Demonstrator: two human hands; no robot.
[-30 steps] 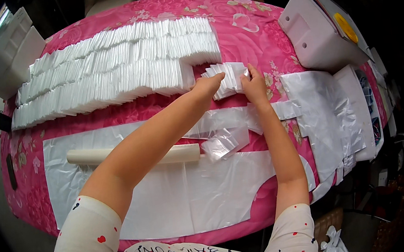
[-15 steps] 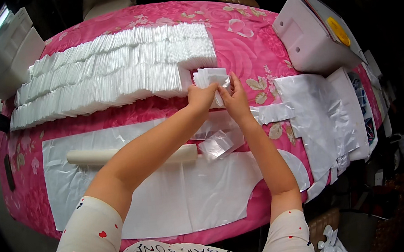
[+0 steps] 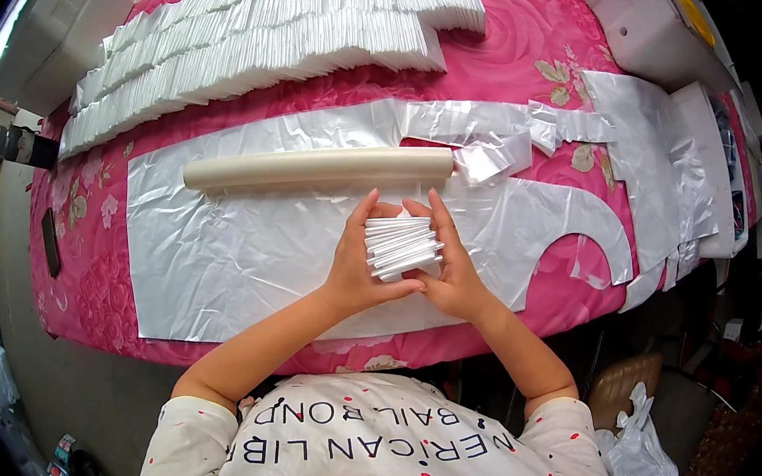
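Observation:
Between my two hands is a small stack of folded white plastic packets (image 3: 402,244), their thin edges turned upward. My left hand (image 3: 351,262) cups its left side and my right hand (image 3: 456,272) the right, with the thumbs along the near side. The stack is above a large flat silvery-white plastic sheet (image 3: 234,264). Beyond my hands a cream-coloured tube or rod (image 3: 317,167) lies across that sheet. Small shiny pieces of clear plastic (image 3: 492,160) rest by the tube's right end.
Long rows of similar white packets (image 3: 257,55) stand at the far left of the pink flowered tablecloth (image 3: 527,33). White foam boxes (image 3: 641,6) occupy the far corners. More plastic sheets (image 3: 645,161) lie at the right. A dark phone-like object (image 3: 50,243) sits near the left edge.
My hands have brought the stack from beside the packet rows back toward my body. It is now squeezed between both hands, edges up. The view has tilted down, so the table appears higher.

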